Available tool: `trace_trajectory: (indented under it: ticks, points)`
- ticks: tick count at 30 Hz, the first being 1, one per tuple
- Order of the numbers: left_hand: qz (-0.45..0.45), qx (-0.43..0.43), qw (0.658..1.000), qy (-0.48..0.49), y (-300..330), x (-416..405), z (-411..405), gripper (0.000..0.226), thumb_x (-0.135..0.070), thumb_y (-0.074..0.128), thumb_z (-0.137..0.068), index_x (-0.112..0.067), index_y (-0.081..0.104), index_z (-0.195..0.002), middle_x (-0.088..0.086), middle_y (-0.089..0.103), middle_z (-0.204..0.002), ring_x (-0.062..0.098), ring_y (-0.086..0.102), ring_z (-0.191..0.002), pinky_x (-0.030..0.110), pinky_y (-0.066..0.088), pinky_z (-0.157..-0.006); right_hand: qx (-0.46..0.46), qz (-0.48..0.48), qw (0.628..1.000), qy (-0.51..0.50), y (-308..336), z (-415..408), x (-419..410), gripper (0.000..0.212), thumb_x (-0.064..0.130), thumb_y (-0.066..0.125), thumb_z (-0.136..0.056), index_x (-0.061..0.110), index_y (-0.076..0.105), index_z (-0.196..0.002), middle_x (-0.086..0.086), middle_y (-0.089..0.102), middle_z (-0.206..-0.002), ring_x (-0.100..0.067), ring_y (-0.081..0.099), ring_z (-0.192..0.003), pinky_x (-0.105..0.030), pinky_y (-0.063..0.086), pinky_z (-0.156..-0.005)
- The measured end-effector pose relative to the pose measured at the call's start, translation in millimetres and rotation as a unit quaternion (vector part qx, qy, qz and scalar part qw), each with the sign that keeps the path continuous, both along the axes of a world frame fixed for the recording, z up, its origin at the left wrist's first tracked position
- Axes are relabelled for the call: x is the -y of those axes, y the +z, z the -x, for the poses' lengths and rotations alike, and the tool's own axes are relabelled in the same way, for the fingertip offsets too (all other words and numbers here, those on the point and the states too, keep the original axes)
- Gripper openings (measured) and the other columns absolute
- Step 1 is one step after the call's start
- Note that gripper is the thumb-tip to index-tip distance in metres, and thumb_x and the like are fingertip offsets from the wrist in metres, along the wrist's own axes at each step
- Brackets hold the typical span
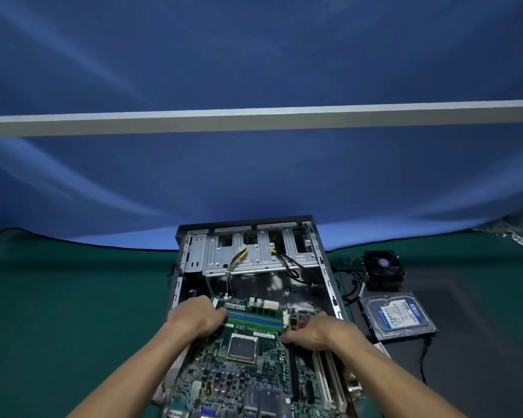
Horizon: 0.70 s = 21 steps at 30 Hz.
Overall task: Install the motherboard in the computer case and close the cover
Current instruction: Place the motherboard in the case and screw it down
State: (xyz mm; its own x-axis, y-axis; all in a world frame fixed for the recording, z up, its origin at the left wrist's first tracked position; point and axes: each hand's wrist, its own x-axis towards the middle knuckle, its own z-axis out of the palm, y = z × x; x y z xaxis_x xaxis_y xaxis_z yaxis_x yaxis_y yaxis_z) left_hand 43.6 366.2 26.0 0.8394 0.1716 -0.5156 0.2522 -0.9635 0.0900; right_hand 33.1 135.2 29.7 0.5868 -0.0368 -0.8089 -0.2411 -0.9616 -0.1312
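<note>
Motherboard held over the open case, not yet seated.

I see the motherboard [248, 366] gripped at both side edges: the left hand [195, 319] curls round its left edge beside the memory slots, and the right hand [317, 333] curls round its right edge near the white expansion slots. The board's far end reaches into the computer case [326, 267], which lies open on the green mat [73, 297]; I cannot tell whether the board touches the case floor. Loose cables [233, 263] hang from the drive cage above the bay. I judge the task early: seating, fastening and cabling remain, and no cover is in view. A cooler fan [382, 268] and a hard drive [397, 315] lie right of the case.
</note>
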Motion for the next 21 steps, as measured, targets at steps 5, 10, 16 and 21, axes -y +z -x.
trace_trajectory:
  ticks: [5, 10, 16, 21]
  points:
    - [-0.019, -0.015, 0.999, -0.041, -9.5, -0.4, -6.2, 0.057, -0.053, 0.024, -0.097, -0.010, 0.059, -0.087, 0.002, 0.058, -0.086, 0.018, 0.058, -0.081, 0.029, 0.044, -0.075, 0.047, 0.089, 0.995, -0.001, 1.5, -7.6, -7.7, 0.114, 0.083, 0.040, -0.076, 0.009, -0.005, -0.151, -0.008, 0.050, -0.138, -0.006, 0.059, -0.073, -0.019, 0.042, -0.053]
    - [-0.037, -0.004, 0.997, -0.064, -11.2, -0.6, -5.8, 0.058, -0.051, 0.021, -0.098, -0.013, 0.051, -0.066, 0.000, 0.057, -0.073, 0.019, 0.058, -0.073, 0.028, 0.045, -0.071, 0.071, 0.091, 0.993, -0.026, -3.4, -8.1, -7.4, 0.100, 0.079, 0.045, -0.078, 0.007, 0.022, -0.144, 0.001, 0.060, -0.113, -0.002, 0.049, -0.059, -0.019, 0.036, -0.046]
    - [-0.117, 0.106, 0.985, -0.069, -5.9, 9.6, -12.8, 0.066, -0.067, 0.030, -0.090, -0.011, 0.050, -0.117, 0.004, 0.063, -0.105, 0.021, 0.061, -0.094, 0.030, 0.044, -0.067, 0.081, 0.074, 0.994, 0.002, -0.8, -6.9, -7.6, 0.056, 0.075, 0.043, -0.082, 0.021, 0.057, -0.083, 0.010, 0.060, -0.082, -0.009, 0.059, -0.074, -0.022, 0.039, -0.056]
    - [-0.006, 0.179, 0.983, 0.031, -20.4, 12.9, -34.4, 0.051, -0.059, 0.040, -0.091, -0.012, 0.058, -0.094, 0.013, 0.058, -0.117, 0.029, 0.048, -0.113, 0.039, 0.047, -0.086, 0.122, 0.115, 0.985, -0.030, -1.0, 1.2, -11.2, 0.064, 0.076, 0.043, -0.081, 0.014, 0.056, -0.093, 0.012, 0.050, -0.063, -0.004, 0.043, -0.048, -0.020, 0.031, -0.045]
